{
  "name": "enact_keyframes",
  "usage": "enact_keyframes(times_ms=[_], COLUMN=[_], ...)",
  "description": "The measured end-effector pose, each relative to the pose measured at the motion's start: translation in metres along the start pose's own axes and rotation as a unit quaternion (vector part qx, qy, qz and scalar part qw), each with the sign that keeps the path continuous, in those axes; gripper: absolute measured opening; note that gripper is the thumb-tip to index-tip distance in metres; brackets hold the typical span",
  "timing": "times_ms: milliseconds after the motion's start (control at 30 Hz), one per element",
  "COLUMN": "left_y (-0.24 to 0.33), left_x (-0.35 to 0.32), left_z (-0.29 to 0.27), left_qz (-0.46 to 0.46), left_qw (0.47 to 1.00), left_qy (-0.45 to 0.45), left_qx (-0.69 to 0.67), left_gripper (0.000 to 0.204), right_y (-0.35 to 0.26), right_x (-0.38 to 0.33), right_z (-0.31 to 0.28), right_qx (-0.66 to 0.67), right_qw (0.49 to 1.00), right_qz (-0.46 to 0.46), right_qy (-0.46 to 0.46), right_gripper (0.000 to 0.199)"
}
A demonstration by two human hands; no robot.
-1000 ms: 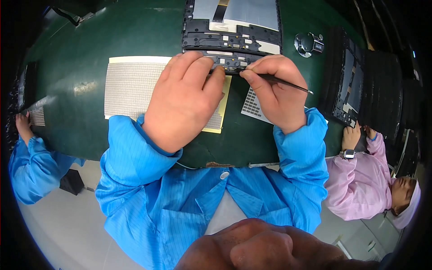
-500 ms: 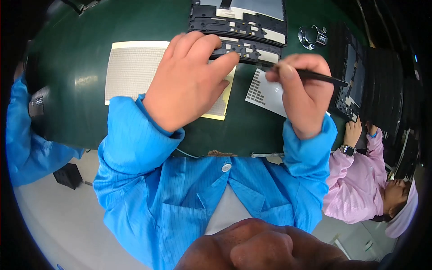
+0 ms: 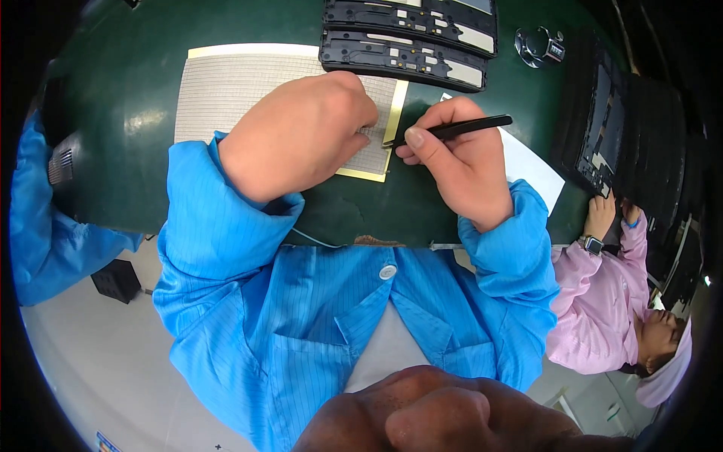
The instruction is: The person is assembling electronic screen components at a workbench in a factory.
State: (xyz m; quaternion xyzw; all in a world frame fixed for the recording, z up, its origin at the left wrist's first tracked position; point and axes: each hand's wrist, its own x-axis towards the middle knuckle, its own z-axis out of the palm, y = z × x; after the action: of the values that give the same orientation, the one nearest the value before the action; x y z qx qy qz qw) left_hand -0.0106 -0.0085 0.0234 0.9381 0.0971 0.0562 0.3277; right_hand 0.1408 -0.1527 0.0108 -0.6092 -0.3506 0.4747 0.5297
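Black tweezers (image 3: 471, 126) are in my right hand (image 3: 459, 162), their tips at the yellow right edge of a sheet covered in rows of small pieces (image 3: 226, 87). Over that sheet rests my left hand (image 3: 297, 135), its fingers curled under and closed; whatever is between them is hidden. Just beyond my hands lies a black frame part (image 3: 407, 59) with pale patches and small cutouts. A white card (image 3: 531, 169) sits partly beneath my right hand and wrist.
Behind the near part is a second black frame (image 3: 459, 30). A metal tally counter (image 3: 539, 47) stands at the far right. Black frames (image 3: 602, 113) are stacked on the right, where a person in pink (image 3: 595, 301) has hands. A blue sleeve (image 3: 34, 226) shows at left.
My right hand has moved left with the tweezers, from the white card to the sheet's edge. My left hand has drawn back off the black frame, its fingers now curled in.
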Motion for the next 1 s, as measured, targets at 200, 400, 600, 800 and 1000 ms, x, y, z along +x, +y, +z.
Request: enact_keyframes(times_ms=[200, 400, 600, 800, 1000], left_y=[0.001, 0.003, -0.004, -0.01, -0.011], left_x=[0.003, 0.001, 0.02, 0.028, 0.03], left_z=[-0.004, -0.007, -0.015, -0.002, -0.002], left_qz=[-0.024, -0.018, 0.119, 0.017, 0.016], left_qw=[0.999, 0.998, 0.919, 0.956, 0.955], left_qy=[-0.019, -0.034, 0.344, 0.27, 0.273], left_qx=[0.009, 0.052, 0.149, 0.117, 0.113], left_gripper=[0.014, 0.012, 0.035, 0.044, 0.044], right_y=[0.0, -0.025, -0.06, -0.055, -0.055], right_x=[0.002, 0.009, 0.079, 0.089, 0.092], right_z=[0.0, -0.013, -0.023, -0.026, -0.029], right_qx=[-0.01, 0.111, -0.036, -0.056, -0.07], right_qw=[1.0, 0.99, 0.983, 0.987, 0.985], right_qz=[-0.008, -0.08, -0.178, -0.147, -0.158], right_qy=[-0.008, 0.041, 0.037, -0.01, -0.025], right_gripper=[0.011, 0.01, 0.013, 0.014, 0.014])
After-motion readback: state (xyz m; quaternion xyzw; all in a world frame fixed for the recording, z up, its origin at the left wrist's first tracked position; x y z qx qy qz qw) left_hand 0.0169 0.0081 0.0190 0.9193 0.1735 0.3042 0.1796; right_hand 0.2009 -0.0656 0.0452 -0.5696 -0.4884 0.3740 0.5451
